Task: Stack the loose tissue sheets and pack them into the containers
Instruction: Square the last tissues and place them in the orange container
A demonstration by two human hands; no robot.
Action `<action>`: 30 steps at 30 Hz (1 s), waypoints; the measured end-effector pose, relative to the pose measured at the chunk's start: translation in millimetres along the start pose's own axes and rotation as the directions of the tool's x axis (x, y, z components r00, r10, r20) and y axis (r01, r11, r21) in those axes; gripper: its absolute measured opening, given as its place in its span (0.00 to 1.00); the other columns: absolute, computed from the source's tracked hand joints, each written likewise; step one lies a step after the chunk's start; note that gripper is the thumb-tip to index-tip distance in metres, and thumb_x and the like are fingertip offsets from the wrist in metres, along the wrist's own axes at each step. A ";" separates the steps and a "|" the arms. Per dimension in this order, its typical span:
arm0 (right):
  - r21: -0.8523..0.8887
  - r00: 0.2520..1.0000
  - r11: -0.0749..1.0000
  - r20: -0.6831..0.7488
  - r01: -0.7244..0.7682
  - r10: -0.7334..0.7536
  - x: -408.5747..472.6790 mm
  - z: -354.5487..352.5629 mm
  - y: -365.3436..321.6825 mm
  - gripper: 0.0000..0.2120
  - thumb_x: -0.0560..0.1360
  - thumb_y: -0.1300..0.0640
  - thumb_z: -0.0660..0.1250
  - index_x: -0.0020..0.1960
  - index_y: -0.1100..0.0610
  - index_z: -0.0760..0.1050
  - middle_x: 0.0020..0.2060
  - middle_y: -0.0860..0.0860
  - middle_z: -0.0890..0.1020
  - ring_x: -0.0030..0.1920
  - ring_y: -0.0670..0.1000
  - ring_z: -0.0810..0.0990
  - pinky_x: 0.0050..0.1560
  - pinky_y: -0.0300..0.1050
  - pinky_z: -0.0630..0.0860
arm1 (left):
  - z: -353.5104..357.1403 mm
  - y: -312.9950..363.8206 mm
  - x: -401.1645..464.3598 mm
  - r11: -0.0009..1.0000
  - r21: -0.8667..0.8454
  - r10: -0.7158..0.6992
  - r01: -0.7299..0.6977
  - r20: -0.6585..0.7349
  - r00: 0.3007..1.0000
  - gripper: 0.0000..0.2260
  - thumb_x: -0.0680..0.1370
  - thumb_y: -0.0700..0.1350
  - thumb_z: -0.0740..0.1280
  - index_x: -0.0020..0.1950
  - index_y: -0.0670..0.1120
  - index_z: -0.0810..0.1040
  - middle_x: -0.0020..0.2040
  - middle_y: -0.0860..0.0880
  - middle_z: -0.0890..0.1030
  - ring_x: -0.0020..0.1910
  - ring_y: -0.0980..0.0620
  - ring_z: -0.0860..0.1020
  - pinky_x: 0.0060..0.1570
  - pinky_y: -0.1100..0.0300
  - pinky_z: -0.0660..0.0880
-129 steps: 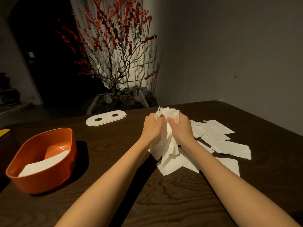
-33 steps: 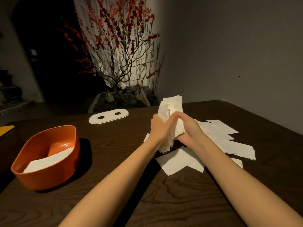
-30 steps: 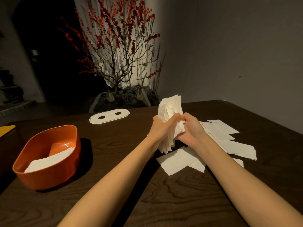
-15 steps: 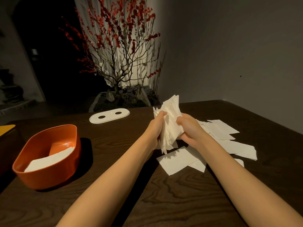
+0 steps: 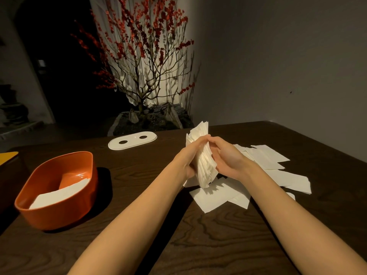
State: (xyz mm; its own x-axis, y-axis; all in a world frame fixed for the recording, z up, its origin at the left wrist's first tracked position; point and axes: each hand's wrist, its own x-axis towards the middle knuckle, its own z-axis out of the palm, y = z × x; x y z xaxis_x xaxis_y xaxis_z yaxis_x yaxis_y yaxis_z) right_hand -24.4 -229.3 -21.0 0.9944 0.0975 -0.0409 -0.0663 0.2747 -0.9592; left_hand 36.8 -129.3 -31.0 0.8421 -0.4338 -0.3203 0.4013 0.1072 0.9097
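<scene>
A thick stack of white tissue sheets (image 5: 204, 165) stands on edge above the dark wooden table, squeezed between both palms. My left hand (image 5: 189, 155) grips its left face with fingers curled over the top. My right hand (image 5: 226, 157) grips the right face, its fingertips meeting the left ones on the upper edge. Loose tissue sheets (image 5: 266, 161) lie scattered on the table under and to the right of my hands. An orange container (image 5: 83, 161) sits at the left with white tissues (image 5: 59, 193) lying inside it.
A white oval lid (image 5: 133, 142) with two holes lies at the table's far side. Beyond it stands a planter with a red-blossom tree (image 5: 145, 76). A yellow object (image 5: 8, 156) shows at the left edge. The grey wall is close on the right.
The fanned, untidy bundle has been pressed into a tighter stack. My hands have closed together over its top edge, and the stack has tilted slightly rightward.
</scene>
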 end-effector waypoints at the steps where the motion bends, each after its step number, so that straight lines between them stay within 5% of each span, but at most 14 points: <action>1: -0.060 0.999 0.998 -0.034 0.017 -0.019 0.7 0.7 0.4 0.14 0.83 0.49 0.50 0.64 0.50 0.67 0.57 0.50 0.78 0.58 0.50 0.77 0.62 0.48 0.72 | -0.5 -0.5 0.4 1.000 -0.011 -0.002 0.002 0.009 1.000 0.28 0.69 0.55 0.76 0.65 0.45 0.75 0.56 0.42 0.81 0.56 0.43 0.80 0.61 0.44 0.73; 5: -0.463 0.953 0.886 -0.277 -0.020 -0.124 7.8 0.0 1.5 0.13 0.83 0.46 0.49 0.60 0.48 0.69 0.57 0.47 0.74 0.63 0.51 0.72 0.68 0.53 0.66 | -1.1 3.1 -4.0 0.999 -0.025 -0.029 0.030 0.033 0.999 0.22 0.73 0.53 0.72 0.64 0.45 0.74 0.53 0.42 0.81 0.51 0.43 0.79 0.55 0.48 0.75; 9: -0.593 0.910 0.805 -0.339 -0.011 -0.237 15.3 -12.5 2.5 0.10 0.83 0.51 0.55 0.60 0.51 0.71 0.57 0.48 0.74 0.58 0.48 0.73 0.60 0.45 0.70 | -7.3 5.6 -5.0 0.997 -0.030 -0.073 0.077 0.100 0.992 0.23 0.73 0.53 0.72 0.65 0.45 0.73 0.49 0.41 0.80 0.47 0.43 0.78 0.46 0.48 0.75; 11: -0.582 0.919 0.813 -0.305 0.028 -0.251 19.7 -18.8 5.2 0.12 0.82 0.52 0.58 0.64 0.52 0.71 0.59 0.48 0.75 0.60 0.49 0.73 0.61 0.48 0.73 | -9.6 3.5 -4.6 0.995 -0.051 -0.075 0.085 0.174 0.982 0.22 0.73 0.52 0.72 0.64 0.46 0.76 0.44 0.42 0.81 0.45 0.45 0.79 0.45 0.49 0.77; 15: -0.261 0.958 0.965 -0.272 0.015 -0.088 26.1 -30.5 13.5 0.15 0.79 0.50 0.63 0.65 0.51 0.72 0.61 0.54 0.77 0.62 0.62 0.76 0.61 0.55 0.76 | -13.0 -3.3 -2.2 0.988 -0.040 -0.127 0.148 0.328 0.936 0.28 0.69 0.55 0.75 0.66 0.45 0.75 0.48 0.42 0.80 0.43 0.46 0.81 0.45 0.50 0.78; 19: -0.203 0.979 0.979 -0.196 0.022 -0.063 23.6 -35.2 13.6 0.13 0.76 0.48 0.67 0.58 0.51 0.77 0.56 0.55 0.80 0.48 0.54 0.79 0.35 0.38 0.77 | -17.6 -4.9 2.0 0.977 -0.070 -0.147 0.203 0.473 0.869 0.34 0.70 0.61 0.73 0.70 0.45 0.70 0.53 0.41 0.78 0.43 0.45 0.81 0.44 0.52 0.78; 25: -0.367 0.959 0.927 -0.225 0.078 -0.170 27.3 -46.8 11.2 0.10 0.75 0.53 0.69 0.56 0.50 0.77 0.55 0.50 0.79 0.57 0.53 0.77 0.57 0.57 0.78 | -24.4 -4.6 0.9 0.960 -0.094 -0.174 0.266 0.544 0.821 0.34 0.70 0.66 0.66 0.68 0.46 0.70 0.50 0.42 0.78 0.41 0.47 0.80 0.41 0.55 0.79; 30: -0.453 0.914 0.877 -0.267 0.160 -0.305 31.4 -47.1 10.9 0.06 0.76 0.54 0.69 0.51 0.46 0.76 0.53 0.46 0.79 0.57 0.51 0.76 0.60 0.50 0.75 | -28.6 -5.7 1.1 0.932 -0.142 -0.198 0.333 0.570 0.797 0.33 0.69 0.67 0.66 0.61 0.42 0.79 0.53 0.41 0.78 0.47 0.46 0.78 0.43 0.54 0.79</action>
State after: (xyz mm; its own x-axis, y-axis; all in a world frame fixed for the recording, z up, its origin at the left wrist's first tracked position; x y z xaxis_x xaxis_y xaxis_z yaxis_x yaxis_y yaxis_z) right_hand 10.0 -268.2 -45.9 0.9513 -0.2502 0.1802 0.1379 -0.1773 -0.9744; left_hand 45.7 -104.7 -44.1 0.3867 -0.8771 -0.2850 0.7054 0.0822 0.7040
